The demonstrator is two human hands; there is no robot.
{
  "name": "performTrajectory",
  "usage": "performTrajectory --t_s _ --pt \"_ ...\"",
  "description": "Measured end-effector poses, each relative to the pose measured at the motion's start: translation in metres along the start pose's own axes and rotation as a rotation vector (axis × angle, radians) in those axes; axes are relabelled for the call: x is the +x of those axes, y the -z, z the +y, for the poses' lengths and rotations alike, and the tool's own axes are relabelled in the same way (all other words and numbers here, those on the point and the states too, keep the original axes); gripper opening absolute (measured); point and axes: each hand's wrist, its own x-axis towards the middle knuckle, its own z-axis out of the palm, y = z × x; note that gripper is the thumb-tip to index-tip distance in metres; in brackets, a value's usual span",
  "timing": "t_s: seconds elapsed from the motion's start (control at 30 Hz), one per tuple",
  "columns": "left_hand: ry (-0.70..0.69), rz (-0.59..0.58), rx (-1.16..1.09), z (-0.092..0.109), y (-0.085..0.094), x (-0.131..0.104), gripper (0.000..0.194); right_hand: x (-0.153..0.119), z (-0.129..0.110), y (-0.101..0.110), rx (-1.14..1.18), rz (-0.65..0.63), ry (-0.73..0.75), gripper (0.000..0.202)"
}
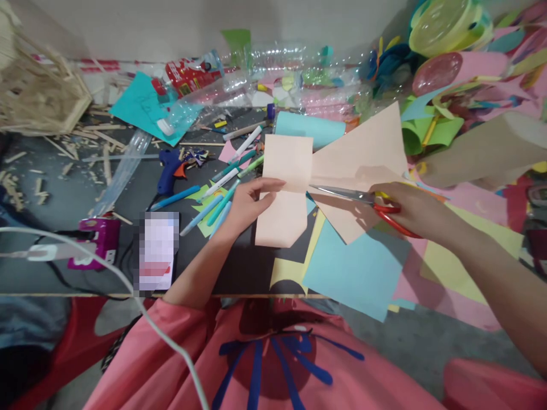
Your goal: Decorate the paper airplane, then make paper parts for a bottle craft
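Pinched at its left side by my left hand (252, 205) is a peach paper piece (288, 162), creased across its middle, with a cut lower corner. My right hand (405, 208) grips red-handled scissors (387, 213) at the right. Their blades look closed, and the tip points left, at the right edge of the creased piece. Beneath the scissors lies a larger peach sheet (363, 154) with angled edges. Light blue paper (356, 267) and yellow paper (284, 273) lie below these.
Markers (222, 208), a blue glue gun (168, 171) and a phone (160, 250) are on the left. Plastic bottles (282, 57) line the back. Wood sticks (105, 134) are scattered far left. Coloured paper (474, 205) covers the right. A white cable (145, 316) crosses the lower left.
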Motion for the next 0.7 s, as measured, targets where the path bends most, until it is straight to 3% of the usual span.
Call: performTrajectory --t_s 0.13,0.3,0.7 --pt "0.007 0.008 0.006 0.002 -0.001 -0.003 0.027 -0.011 0.004 0.01 0.047 -0.063 -0.11 0.03" --pt "-0.026 0.002 0.018 0.004 0.0 -0.006 0.033 -0.016 -0.001 0.016 0.065 -0.136 -0.109 0.045" --pt "-0.216 -0.122 -0.005 0.003 0.002 -0.007 0.036 -0.009 0.004 0.029 0.126 -0.191 0.013 0.083"
